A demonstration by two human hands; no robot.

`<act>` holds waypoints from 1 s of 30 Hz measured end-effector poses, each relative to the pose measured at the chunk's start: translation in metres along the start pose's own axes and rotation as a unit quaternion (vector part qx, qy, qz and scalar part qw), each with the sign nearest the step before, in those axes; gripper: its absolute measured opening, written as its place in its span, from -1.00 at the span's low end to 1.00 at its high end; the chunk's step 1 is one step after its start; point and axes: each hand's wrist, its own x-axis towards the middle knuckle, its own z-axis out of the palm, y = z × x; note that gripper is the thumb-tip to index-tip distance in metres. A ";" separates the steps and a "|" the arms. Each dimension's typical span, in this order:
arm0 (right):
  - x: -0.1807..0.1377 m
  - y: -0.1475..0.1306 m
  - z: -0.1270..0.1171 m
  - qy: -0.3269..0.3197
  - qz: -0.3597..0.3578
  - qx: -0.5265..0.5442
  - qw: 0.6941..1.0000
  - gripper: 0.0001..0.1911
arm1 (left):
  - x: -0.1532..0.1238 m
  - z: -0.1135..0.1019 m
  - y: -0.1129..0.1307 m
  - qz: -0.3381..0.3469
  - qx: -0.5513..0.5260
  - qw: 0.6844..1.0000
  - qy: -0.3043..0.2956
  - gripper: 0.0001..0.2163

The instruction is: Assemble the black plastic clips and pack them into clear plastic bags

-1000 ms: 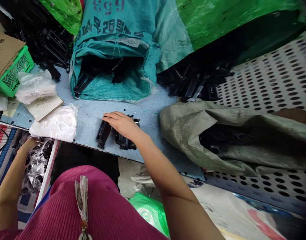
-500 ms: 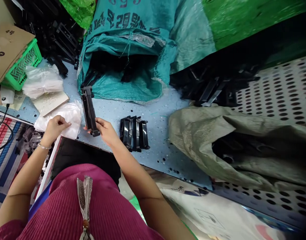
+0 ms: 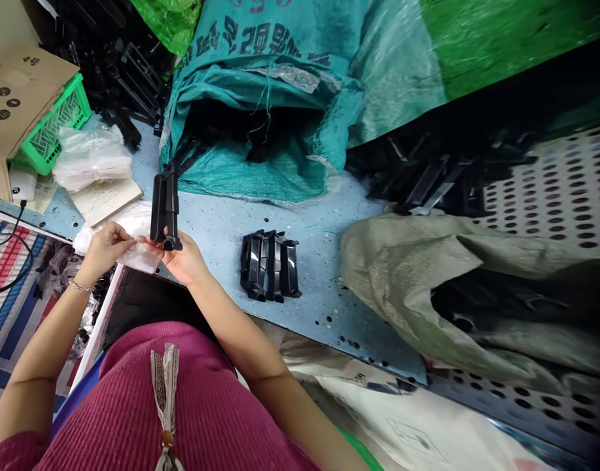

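My right hand [image 3: 182,260] grips a long black plastic part [image 3: 165,206], which stands nearly upright in front of the teal sack. Close to its fingertips, my left hand [image 3: 103,250] is closed in a pinch at the thin white plastic bags [image 3: 143,259], with what looks like the edge of one bag in it. The exact spot between thumb and finger is too small to make out. Several like black parts [image 3: 269,265] lie side by side on the blue speckled table [image 3: 216,226], to the right of my hands.
An open teal woven sack [image 3: 260,180] with black parts inside lies at the back. A grey sack [image 3: 402,261] sits on the right. On the left are a green basket [image 3: 59,127], a bundle of plastic bags [image 3: 93,157] and a cardboard box [image 3: 19,98].
My right hand has moved left with the black part, bringing it close to my left hand. The left hand keeps its pinch at the bags. The view has shifted slightly.
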 end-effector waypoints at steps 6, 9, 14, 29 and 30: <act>-0.006 0.005 -0.004 0.059 0.002 -0.066 0.996 -0.76 | -0.007 -0.014 0.018 0.199 0.347 0.917 -0.010 -0.74; -0.026 0.007 -0.016 -0.021 0.043 -0.037 0.998 -0.74 | 0.005 -0.022 0.015 0.192 0.373 0.908 0.005 -0.62; -0.043 0.024 -0.035 -0.099 0.300 0.116 0.942 -0.82 | 0.020 -0.029 -0.001 0.173 0.262 0.949 -0.021 -0.52; -0.059 0.029 -0.047 -0.106 0.268 0.293 0.912 -0.61 | -0.009 -0.018 -0.016 0.192 0.294 0.936 -0.021 -0.49; -0.058 0.030 -0.046 -0.111 0.282 0.282 0.910 -0.59 | -0.004 -0.019 -0.016 0.178 0.270 0.946 -0.029 -0.45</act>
